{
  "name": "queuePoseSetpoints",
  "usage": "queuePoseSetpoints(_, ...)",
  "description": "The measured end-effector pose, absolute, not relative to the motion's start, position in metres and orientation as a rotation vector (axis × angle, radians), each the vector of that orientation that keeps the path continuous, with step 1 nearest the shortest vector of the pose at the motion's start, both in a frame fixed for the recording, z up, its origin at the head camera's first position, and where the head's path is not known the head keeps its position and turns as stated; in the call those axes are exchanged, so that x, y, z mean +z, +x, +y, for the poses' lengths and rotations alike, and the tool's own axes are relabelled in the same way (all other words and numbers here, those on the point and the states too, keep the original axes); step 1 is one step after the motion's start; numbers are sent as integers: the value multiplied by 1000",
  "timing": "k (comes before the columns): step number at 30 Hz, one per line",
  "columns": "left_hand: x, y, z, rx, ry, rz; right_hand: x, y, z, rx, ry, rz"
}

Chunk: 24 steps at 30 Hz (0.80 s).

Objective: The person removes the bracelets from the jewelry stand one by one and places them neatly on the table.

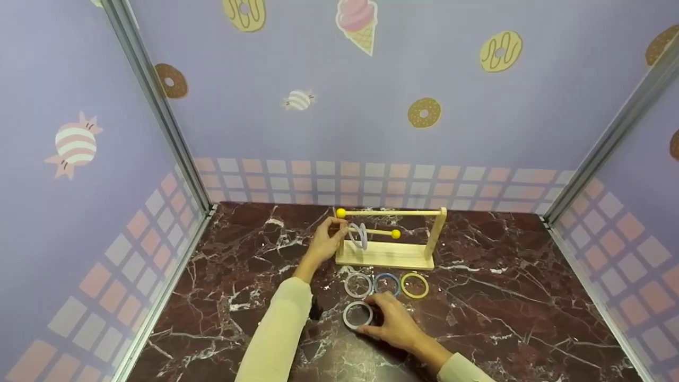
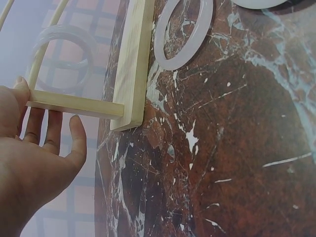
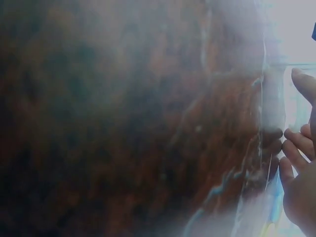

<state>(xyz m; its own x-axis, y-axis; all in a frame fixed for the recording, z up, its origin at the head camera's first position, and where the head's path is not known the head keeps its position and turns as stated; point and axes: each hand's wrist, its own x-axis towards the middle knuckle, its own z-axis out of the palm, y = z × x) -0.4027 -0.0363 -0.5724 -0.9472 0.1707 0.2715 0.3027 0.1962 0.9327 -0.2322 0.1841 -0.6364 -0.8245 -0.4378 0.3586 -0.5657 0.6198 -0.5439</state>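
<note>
My left hand [image 1: 324,241] pinches the left upright of a wooden stand [image 1: 384,255]; in the left wrist view, the thumb is on one side of the upright [image 2: 74,102] and fingers are behind it. Two pale rings [image 1: 364,241] hang on the stand's lower rod, beside that hand. Close to the front, my right hand [image 1: 395,321] has thumb and forefinger spread at the right side of a white ring [image 1: 346,318] lying on the table. Whether they press on it cannot be made out. The right wrist view shows the fingers [image 3: 296,148] at its edge, without the ring.
In front of the stand lie a pale ring [image 1: 347,286], a blue ring [image 1: 376,286] and a yellow ring [image 1: 424,289] in a row. The stand's upper rod [image 1: 392,213] and lower rod end in yellow balls. Patterned walls enclose the dark marbled table [image 1: 504,307].
</note>
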Motion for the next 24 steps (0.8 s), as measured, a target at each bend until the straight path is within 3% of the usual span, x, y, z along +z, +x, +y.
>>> queuePoseSetpoints(24, -573, -404, -38, -1858, -441, -2373, -644, -233, 183, 996, 851, -2610)
